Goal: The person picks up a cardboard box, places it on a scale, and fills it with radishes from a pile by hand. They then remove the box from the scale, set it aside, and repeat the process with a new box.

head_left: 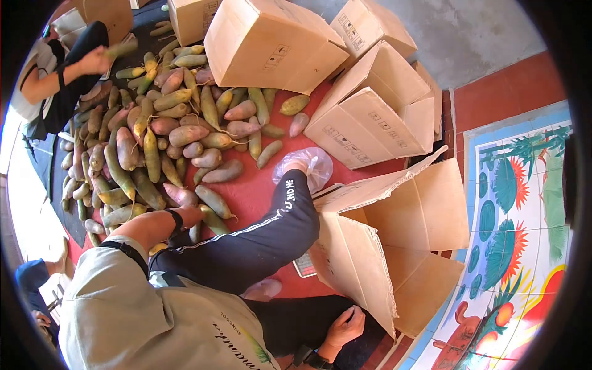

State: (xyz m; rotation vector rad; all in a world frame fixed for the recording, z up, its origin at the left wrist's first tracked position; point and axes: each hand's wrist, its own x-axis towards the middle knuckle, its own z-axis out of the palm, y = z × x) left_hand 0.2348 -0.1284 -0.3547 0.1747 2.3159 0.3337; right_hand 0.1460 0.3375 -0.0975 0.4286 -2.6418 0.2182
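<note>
Looks like the picking-out step to me: right hand (346,328) rests on a dark trouser leg (290,320), fingers loosely curled, nothing visible in them; left hand (192,216) is down by the roots (188,135), can't tell if its fingers grip one. Lifting one calls for wrapping a fat, smooth, tapered body. They're heaped toward the red mat's (253,197) left edge; stiff corrugated cartons (370,123) line its right edge.
</note>
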